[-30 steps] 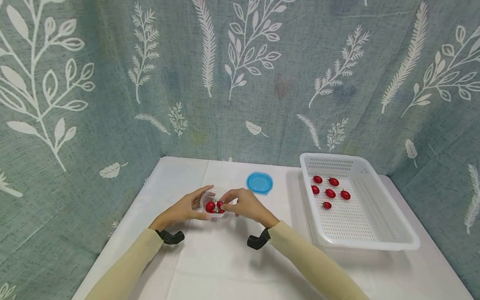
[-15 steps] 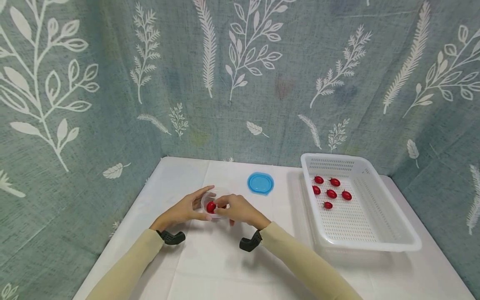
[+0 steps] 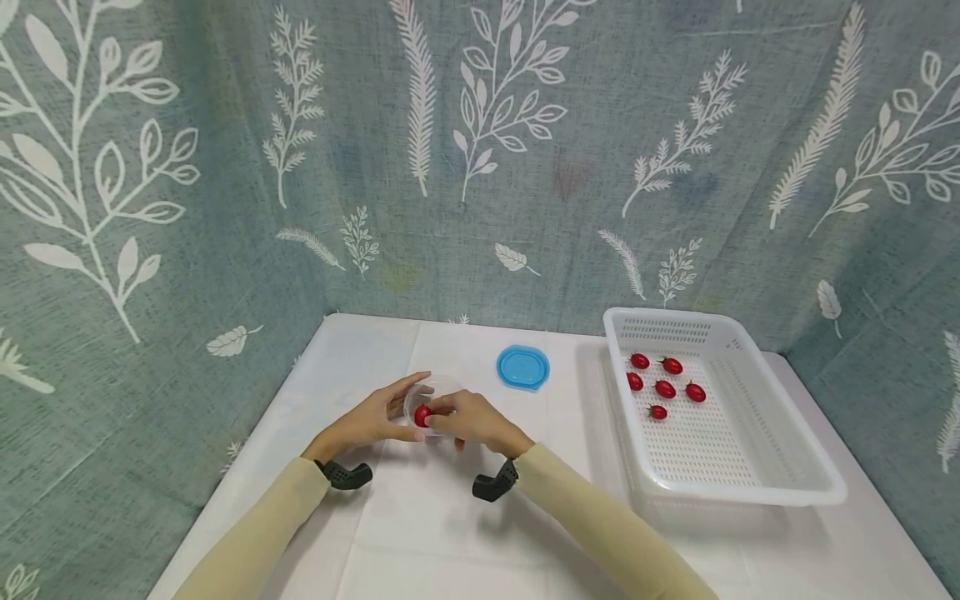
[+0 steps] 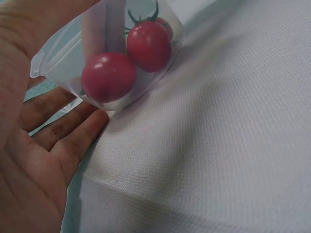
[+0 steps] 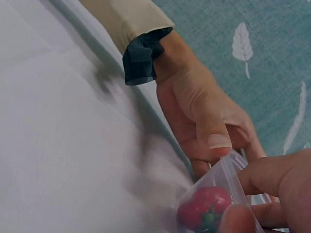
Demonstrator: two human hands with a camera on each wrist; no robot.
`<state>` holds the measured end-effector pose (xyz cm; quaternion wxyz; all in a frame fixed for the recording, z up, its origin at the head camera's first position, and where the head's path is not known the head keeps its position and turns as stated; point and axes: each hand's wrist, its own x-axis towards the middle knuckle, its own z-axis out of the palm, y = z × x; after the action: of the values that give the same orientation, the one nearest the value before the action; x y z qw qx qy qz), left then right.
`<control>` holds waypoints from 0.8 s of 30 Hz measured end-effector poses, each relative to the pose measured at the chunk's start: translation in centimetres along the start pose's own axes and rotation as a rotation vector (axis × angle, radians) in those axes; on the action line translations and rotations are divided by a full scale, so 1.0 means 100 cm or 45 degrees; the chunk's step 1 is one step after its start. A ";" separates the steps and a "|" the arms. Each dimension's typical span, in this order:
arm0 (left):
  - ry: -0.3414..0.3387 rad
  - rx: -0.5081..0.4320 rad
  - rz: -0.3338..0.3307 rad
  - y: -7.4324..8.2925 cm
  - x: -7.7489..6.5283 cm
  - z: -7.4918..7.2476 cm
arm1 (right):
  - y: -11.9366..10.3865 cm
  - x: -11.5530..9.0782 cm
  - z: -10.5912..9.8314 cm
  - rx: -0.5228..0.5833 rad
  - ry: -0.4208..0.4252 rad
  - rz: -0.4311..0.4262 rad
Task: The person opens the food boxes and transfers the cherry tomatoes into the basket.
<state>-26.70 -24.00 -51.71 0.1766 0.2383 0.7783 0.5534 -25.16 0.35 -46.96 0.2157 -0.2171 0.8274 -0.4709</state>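
A small clear plastic container (image 3: 441,383) stands on the white cloth with cherry tomatoes (image 4: 108,77) inside. My left hand (image 3: 371,417) holds it from the left side, thumb in front and fingers behind. My right hand (image 3: 478,419) reaches over the rim from the right, its thumb and fingers down inside the container, pinching a cherry tomato that they mostly hide. One red tomato (image 3: 422,415) shows beside the right fingertips. Through the wall in the left wrist view, a finger shows behind the tomatoes, one with a green stem.
A blue lid (image 3: 522,367) lies on the table behind the right hand. At the right stands a white perforated basket (image 3: 720,492) with several cherry tomatoes (image 3: 664,389) toward its left side. Patterned grey-green cloth (image 3: 450,250) hangs behind and at both sides.
My right hand has moved left and further into the container, covering more of the tomatoes. The left hand keeps its hold, and the basket's tomatoes stay in place.
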 end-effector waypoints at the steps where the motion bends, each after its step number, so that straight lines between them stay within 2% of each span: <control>1: 0.001 0.004 0.001 0.000 0.000 0.000 | 0.000 0.000 0.000 0.017 0.006 0.002; 11: 0.024 0.049 -0.012 0.002 -0.002 0.001 | 0.004 0.000 -0.001 0.141 0.003 -0.028; 18: 0.030 0.071 -0.006 0.001 -0.002 0.000 | 0.008 0.002 -0.001 0.174 -0.014 -0.058; 24: 0.027 0.097 0.010 -0.002 -0.001 -0.001 | 0.009 0.003 -0.001 0.185 0.026 -0.063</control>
<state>-26.74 -24.21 -51.87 0.1569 0.2421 0.7998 0.5264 -25.57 0.62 -47.72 0.2106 -0.2164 0.7877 -0.5370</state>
